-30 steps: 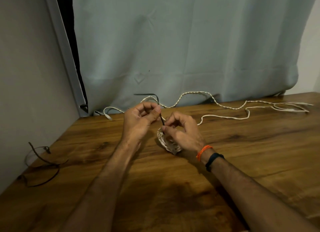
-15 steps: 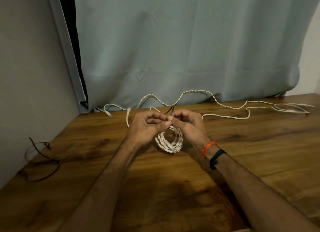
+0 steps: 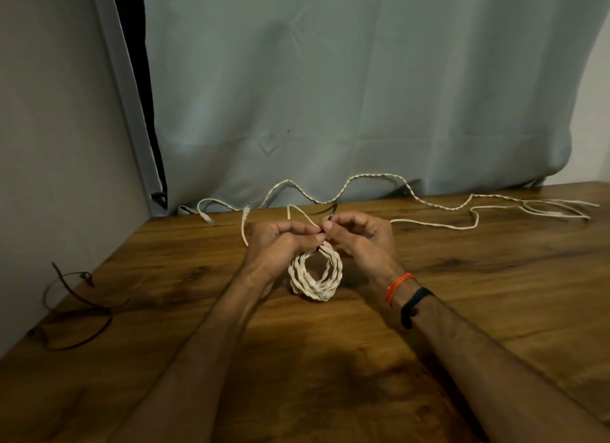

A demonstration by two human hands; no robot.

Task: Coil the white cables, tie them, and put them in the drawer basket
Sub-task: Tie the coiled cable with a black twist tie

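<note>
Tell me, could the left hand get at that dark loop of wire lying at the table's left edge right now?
Probably not at once: the left hand is pinching the dark tie on the white coil. Nothing lies on the table between it and the dark wire loop.

White twisted cable coil [image 3: 315, 276] upright on table, black tie [image 3: 331, 215] atop.

No text, label, brand, number or sign can be read anywhere in view.
</note>
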